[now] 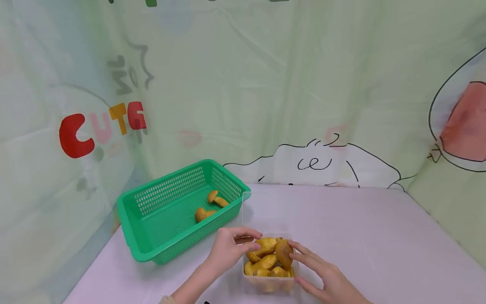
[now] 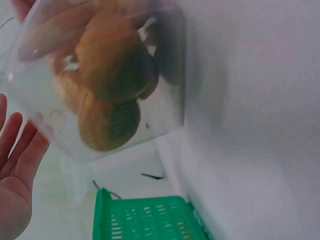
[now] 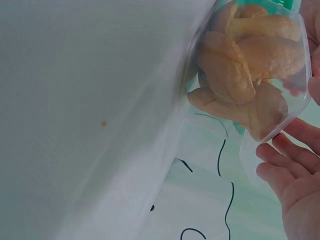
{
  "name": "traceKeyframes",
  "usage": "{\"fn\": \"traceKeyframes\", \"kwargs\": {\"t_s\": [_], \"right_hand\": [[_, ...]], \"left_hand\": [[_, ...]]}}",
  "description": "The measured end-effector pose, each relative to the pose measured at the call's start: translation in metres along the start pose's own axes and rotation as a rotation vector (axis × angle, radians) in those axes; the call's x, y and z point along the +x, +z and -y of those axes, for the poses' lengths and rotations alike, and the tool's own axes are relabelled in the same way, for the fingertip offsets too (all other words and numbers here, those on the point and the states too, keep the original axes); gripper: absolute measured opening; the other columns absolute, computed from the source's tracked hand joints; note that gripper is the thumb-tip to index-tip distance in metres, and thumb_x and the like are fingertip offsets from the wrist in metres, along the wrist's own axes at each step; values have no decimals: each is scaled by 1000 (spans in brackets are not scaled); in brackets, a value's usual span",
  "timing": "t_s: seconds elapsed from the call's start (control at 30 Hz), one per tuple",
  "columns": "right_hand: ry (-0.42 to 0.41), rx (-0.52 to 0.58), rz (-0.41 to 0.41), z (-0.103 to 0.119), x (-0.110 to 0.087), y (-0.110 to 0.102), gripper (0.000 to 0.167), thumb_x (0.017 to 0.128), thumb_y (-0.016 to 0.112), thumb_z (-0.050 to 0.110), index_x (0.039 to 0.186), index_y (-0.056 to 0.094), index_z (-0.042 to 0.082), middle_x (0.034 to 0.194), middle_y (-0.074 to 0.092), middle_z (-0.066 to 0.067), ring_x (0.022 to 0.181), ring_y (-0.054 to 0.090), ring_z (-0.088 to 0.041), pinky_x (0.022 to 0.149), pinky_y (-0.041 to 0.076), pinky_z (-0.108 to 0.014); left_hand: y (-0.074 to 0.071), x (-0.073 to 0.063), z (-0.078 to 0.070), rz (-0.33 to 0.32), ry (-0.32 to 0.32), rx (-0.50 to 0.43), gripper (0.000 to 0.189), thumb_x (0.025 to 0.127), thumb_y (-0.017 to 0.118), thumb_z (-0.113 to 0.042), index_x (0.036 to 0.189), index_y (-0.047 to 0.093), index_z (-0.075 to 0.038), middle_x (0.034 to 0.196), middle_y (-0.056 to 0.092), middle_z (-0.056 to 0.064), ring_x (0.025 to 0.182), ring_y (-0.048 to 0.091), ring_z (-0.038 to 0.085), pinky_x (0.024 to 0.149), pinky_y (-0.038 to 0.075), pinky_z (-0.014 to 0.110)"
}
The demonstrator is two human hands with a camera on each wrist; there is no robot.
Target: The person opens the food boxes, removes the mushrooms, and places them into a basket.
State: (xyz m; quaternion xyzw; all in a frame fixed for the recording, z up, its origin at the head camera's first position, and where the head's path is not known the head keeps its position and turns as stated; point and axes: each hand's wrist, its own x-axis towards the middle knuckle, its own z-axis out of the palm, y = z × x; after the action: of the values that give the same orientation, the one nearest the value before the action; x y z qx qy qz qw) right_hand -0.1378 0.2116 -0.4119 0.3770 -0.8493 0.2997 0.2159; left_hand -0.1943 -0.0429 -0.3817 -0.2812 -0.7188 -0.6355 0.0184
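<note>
A clear plastic box (image 1: 270,283) stands on the table, filled with several yellow-brown mushrooms (image 1: 262,265). One mushroom with a darker, rounded cap (image 1: 284,253) lies at the box's right side. My left hand (image 1: 231,249) is at the left rim, its fingers extended over the mushrooms with nothing gripped. On the right, my right hand (image 1: 322,274) has its fingers spread along the box's edge, fingertips at the darker cap. In the right wrist view, the mushrooms (image 3: 225,65) show through the box wall and the fingers (image 3: 280,165) are loosely bent by the rim.
A green plastic basket (image 1: 138,249) stands to the left of the box, with two mushrooms (image 1: 203,214) near its right end. A clear upright panel (image 1: 246,215), perhaps the box's lid, rises behind the box. Printed curtains (image 1: 243,84) surround the pale table (image 1: 341,228).
</note>
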Motion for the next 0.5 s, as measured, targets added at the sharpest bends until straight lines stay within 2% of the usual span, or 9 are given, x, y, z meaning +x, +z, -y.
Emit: {"fn": "traceKeyframes", "kwargs": {"t_s": [0.07, 0.13, 0.2, 0.33, 0.5], "right_hand": [[-39, 16, -16, -2, -1, 3, 54, 77, 75, 10, 127, 54, 8, 137, 45, -11, 122, 44, -10, 93, 35, -9], [-43, 25, -28, -3, -2, 6, 55, 77, 75, 10, 127, 53, 7, 136, 46, -12, 122, 44, -11, 94, 34, -10], [-7, 21, -30, -2, -3, 8, 57, 77, 76, 12, 129, 52, 8, 136, 47, -10, 121, 45, -11, 92, 39, -13], [88, -3, -16, 0, -4, 7, 61, 78, 76, 17, 132, 49, 13, 135, 48, -5, 118, 48, -10, 85, 49, -25], [84, -22, -26, -1, -2, 4, 62, 76, 77, 14, 132, 50, 12, 134, 49, -5, 115, 50, -12, 85, 50, -28]], "left_hand": [[6, -2, 4, 15, -10, -9, 17, 75, 73, 0, 92, 70, 3, 92, 69, 13, 88, 65, 27, 78, 53, 32], [10, -3, 8, 28, -11, 8, 17, 74, 74, 0, 91, 71, 3, 91, 69, 12, 87, 65, 25, 76, 54, 30], [13, -3, 13, 45, 1, 31, 18, 73, 75, 0, 91, 71, 2, 90, 69, 10, 85, 66, 22, 73, 54, 26], [16, 3, 18, 73, 53, 90, 23, 71, 76, 0, 94, 70, 1, 93, 69, 8, 87, 65, 16, 75, 54, 26], [17, 12, 20, 86, 76, 120, 27, 70, 76, 0, 96, 70, 1, 96, 68, 8, 91, 64, 16, 78, 53, 28]]}}
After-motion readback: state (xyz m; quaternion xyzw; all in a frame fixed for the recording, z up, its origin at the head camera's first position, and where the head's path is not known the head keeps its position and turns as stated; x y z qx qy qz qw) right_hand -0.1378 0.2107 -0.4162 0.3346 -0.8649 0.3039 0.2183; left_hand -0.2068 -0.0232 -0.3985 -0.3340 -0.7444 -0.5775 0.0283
